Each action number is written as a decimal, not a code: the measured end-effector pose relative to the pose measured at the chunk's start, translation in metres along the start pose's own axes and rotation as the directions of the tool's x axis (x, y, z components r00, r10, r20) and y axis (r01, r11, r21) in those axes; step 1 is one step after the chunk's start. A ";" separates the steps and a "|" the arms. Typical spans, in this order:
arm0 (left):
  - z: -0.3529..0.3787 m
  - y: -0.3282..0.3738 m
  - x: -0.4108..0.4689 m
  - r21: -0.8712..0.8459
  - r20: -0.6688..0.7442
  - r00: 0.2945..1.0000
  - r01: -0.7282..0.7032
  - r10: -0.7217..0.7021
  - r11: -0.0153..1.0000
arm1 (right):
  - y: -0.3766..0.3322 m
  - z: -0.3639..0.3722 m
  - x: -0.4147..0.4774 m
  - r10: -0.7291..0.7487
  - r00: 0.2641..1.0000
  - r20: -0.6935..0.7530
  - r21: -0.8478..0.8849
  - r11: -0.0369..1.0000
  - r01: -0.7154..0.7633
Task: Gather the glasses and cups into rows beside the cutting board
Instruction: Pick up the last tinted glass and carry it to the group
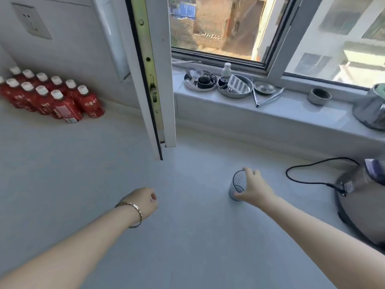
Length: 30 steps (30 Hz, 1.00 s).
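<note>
A clear ribbed glass (237, 185) stands on the pale grey counter (104, 174), right of centre. My right hand (255, 188) is wrapped around its right side, fingers over the rim and thumb near the base. My left hand (146, 202) hovers over the counter at the centre with its fingers curled shut and nothing in it; a bracelet sits on that wrist. No cutting board and no other cups or glasses are in view.
An open window sash (154, 80) juts over the counter above my left hand. Several red bottles (52, 97) stand at back left. Metal dishes (234, 86) and a small tin (318, 97) lie on the sill. An appliance (360, 195) with a black cord (308, 165) sits right.
</note>
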<state>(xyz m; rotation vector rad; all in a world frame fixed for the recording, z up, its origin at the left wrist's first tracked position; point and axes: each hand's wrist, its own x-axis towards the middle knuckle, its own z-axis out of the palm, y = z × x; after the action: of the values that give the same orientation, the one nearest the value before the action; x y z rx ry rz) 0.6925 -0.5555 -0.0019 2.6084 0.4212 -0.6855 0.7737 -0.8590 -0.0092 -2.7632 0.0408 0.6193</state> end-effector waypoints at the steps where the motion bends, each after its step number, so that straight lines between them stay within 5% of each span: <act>1: 0.003 -0.004 -0.004 -0.021 -0.003 1.000 0.020 -0.020 1.000 | -0.001 0.002 -0.003 -0.032 0.999 -0.012 0.002 0.999 0.032; 8: 0.019 -0.065 -0.062 -0.092 -0.047 0.971 0.228 -0.233 0.969 | -0.076 0.021 -0.039 -0.390 0.913 0.118 -0.144 0.903 0.405; 16: 0.036 -0.206 -0.215 -0.354 -0.101 0.805 0.520 -0.585 0.777 | -0.261 0.099 -0.146 -0.751 0.558 0.352 -0.172 0.534 0.828; 23: 0.074 -0.342 -0.399 -0.504 -0.085 0.604 0.659 -0.792 0.558 | -0.389 0.200 -0.306 -0.827 0.285 0.485 -0.158 0.237 0.959; 30: 0.122 -0.464 -0.574 -0.590 -0.024 0.457 0.712 -0.889 0.382 | -0.482 0.299 -0.467 -0.769 0.170 0.616 -0.136 0.109 0.985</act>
<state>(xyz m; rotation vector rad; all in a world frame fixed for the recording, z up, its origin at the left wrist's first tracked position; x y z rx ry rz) -0.0122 -0.3116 0.0567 1.8286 1.8447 -0.2744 0.2722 -0.3275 0.0708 -2.2071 -2.1151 0.8192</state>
